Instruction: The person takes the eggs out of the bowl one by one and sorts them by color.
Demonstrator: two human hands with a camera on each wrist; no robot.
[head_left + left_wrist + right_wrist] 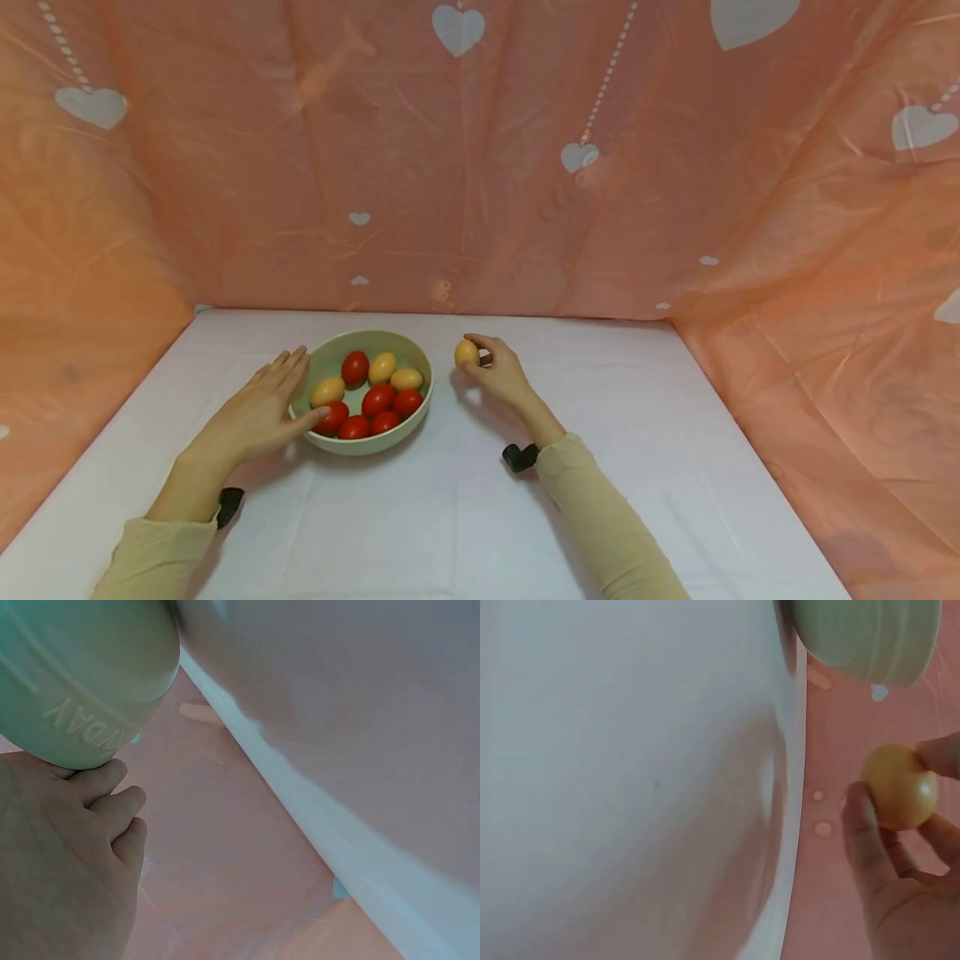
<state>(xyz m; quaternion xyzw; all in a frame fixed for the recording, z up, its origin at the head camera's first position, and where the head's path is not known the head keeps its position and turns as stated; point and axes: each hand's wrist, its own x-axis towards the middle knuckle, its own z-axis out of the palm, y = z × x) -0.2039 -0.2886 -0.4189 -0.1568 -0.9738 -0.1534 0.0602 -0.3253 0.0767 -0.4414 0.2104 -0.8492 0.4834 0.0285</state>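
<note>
My right hand [502, 373] holds a small, smooth yellow cherry tomato [467, 353] between thumb and fingertips, raised above the table to the right of the bowl. In the right wrist view the yellow cherry tomato [900, 787] is pinched clear of any surface. A pale green bowl [362, 445] contains several red cherry tomatoes [378, 400] and several yellow ones. Against the bowl's left side lies my left hand [255, 412], its fingers extended along the outside and its thumb reaching over the rim near a red tomato. Raised lettering marks the bowl's outer wall [90, 712].
A white cloth [420, 525] covers the table. Pinkish-orange curtains [465, 183] with white hearts stand behind the table and along both sides. Black camera mounts sit at both wrists, below the beige sleeves [600, 517].
</note>
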